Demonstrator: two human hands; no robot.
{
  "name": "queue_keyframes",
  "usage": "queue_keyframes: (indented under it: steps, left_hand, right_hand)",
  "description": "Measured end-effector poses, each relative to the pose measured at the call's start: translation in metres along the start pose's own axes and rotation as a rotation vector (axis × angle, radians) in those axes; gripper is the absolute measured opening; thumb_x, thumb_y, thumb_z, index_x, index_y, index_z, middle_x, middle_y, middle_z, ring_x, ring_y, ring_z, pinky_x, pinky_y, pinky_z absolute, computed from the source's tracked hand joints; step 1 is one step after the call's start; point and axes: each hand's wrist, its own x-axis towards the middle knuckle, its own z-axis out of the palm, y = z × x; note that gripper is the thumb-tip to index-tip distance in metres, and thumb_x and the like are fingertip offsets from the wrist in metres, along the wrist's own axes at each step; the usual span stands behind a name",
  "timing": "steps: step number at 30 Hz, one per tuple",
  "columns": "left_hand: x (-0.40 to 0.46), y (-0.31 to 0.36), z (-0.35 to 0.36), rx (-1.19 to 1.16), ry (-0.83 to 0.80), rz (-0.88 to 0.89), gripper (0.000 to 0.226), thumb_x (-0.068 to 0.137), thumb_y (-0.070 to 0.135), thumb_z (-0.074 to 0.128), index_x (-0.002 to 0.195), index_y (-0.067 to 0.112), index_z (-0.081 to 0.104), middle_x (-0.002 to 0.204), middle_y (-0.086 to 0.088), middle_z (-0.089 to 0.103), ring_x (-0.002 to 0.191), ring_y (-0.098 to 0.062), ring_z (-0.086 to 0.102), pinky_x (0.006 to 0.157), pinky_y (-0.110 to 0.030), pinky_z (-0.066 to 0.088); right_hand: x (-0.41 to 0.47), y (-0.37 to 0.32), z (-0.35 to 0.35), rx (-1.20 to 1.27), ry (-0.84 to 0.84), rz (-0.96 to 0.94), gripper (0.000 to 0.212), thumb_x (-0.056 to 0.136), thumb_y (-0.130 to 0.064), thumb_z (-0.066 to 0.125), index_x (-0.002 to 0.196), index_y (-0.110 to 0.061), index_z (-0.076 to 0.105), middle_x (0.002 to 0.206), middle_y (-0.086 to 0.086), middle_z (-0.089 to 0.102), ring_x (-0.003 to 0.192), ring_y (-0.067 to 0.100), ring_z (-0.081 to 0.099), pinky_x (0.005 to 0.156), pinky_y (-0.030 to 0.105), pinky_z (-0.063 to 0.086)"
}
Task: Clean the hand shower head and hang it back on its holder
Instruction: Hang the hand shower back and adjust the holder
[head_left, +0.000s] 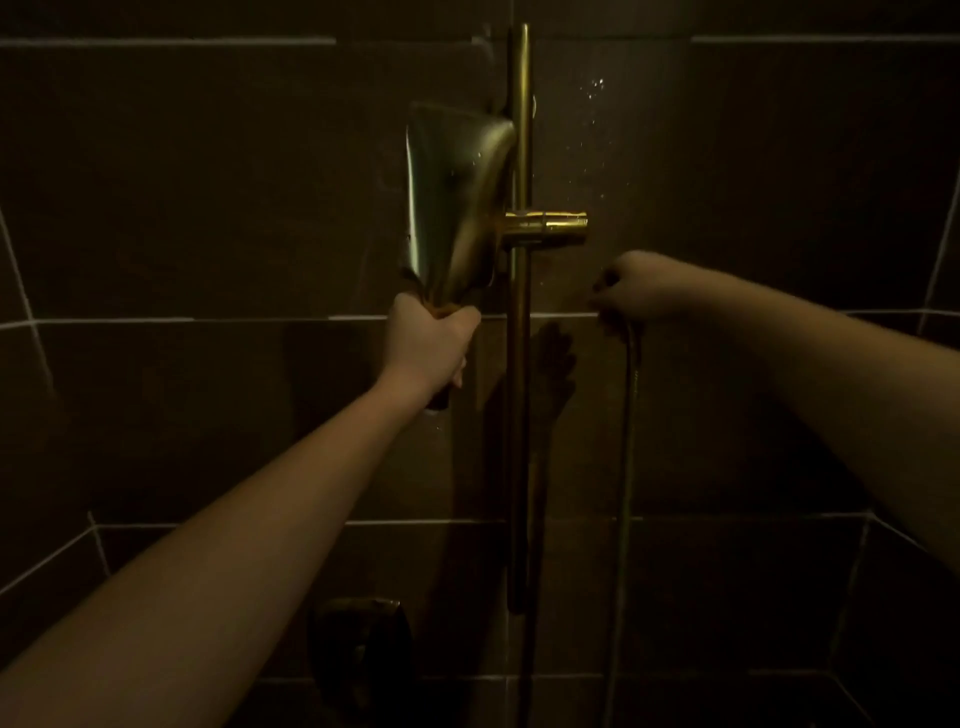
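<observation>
Shower head (457, 202) held upright by handle in left hand (428, 345), beside holder (545, 227); hose (629, 415) seemingly pinched by right hand (631, 288); no legible writing.

You have one view only, a wide-angle camera on your head, so no second view overlaps it. It faces forward and slightly upward at the tiled wall (208, 208), close in, at arm's reach. The left hand (428, 345) grips near frame centre; the slide rail (519, 364) runs upright just right of that grip, the right hand (631, 291) beyond it. Straight grout lines bow toward the edges.
</observation>
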Motion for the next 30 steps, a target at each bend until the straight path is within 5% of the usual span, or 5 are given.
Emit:
queue_keyframes:
  steps: [9,13,16,20,30]
  left_hand:
    - [0.027,0.067,0.016,-0.13,-0.056,0.047,0.025,0.097,0.018,0.064,0.077,0.007,0.053,0.047,-0.004,0.047,0.036,-0.018,0.044,0.046,-0.032,0.043]
    - [0.037,0.073,0.026,-0.184,-0.085,0.013,0.02,0.097,0.021,0.064,0.089,0.006,0.053,0.046,-0.002,0.047,0.036,-0.016,0.044,0.046,-0.031,0.043]
    - [0.044,0.068,0.033,-0.222,-0.088,-0.031,0.025,0.097,0.022,0.062,0.108,0.0,0.056,0.042,0.005,0.049,0.035,-0.011,0.045,0.045,-0.03,0.045]
    - [0.048,0.063,0.042,-0.25,-0.068,-0.038,0.021,0.098,0.022,0.062,0.102,0.003,0.057,0.044,0.004,0.049,0.037,-0.013,0.046,0.047,-0.03,0.046]
    - [0.061,0.053,0.048,-0.252,-0.056,-0.019,0.026,0.097,0.021,0.061,0.107,-0.003,0.058,0.041,0.003,0.048,0.034,-0.013,0.045,0.042,-0.028,0.045]
  right_hand:
    - [0.018,-0.034,-0.064,0.394,0.273,-0.146,0.035,0.097,-0.025,0.058,0.129,-0.013,0.055,0.108,0.005,0.059,0.1,0.02,0.061,0.067,0.026,0.051]
    - [0.022,-0.053,-0.075,0.494,0.318,-0.205,0.03,0.096,-0.025,0.059,0.124,-0.012,0.057,0.107,0.006,0.061,0.092,0.013,0.062,0.065,0.022,0.052]
    - [0.028,-0.062,-0.072,0.496,0.298,-0.232,0.024,0.095,-0.024,0.062,0.115,-0.011,0.06,0.102,0.006,0.064,0.089,0.014,0.064,0.07,0.025,0.055]
    - [0.034,-0.062,-0.062,0.349,0.292,-0.276,0.03,0.091,-0.022,0.067,0.117,-0.01,0.061,0.103,0.004,0.064,0.093,0.017,0.065,0.077,0.029,0.057]
    - [0.025,-0.034,-0.035,0.159,0.376,-0.386,0.017,0.094,-0.032,0.061,0.1,-0.019,0.071,0.089,-0.006,0.066,0.078,0.003,0.059,0.059,0.018,0.04]
